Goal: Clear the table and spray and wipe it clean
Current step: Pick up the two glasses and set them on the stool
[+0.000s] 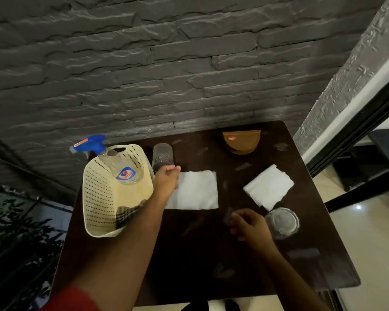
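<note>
1. Beside the left hand's (166,179) knuckles, a cream perforated basket (99,198) is sitting on the dark table (200,254). It is holding a clear spray bottle (121,169) with a blue trigger head, leaning against the far rim, and a dark checked cloth (127,214) lying at the near end.
2. Left fingers are lying together, tips reaching toward a clear glass (162,156) standing just beyond them; whether they are touching it, I cannot tell. The palm is resting over the left edge of a flat white napkin (195,190).
3. Right hand (248,224) is hovering with fingers curled inward; a small dark scrap (228,216) is showing at the fingertips, pinched or not, I cannot tell.
4. Just right of those fingers a second glass (282,222) is standing, contents unclear.
5. Beyond the right fingers a folded white napkin (268,187) is lying; farther off, a brown holder (241,141) is sitting near the wall.
</note>
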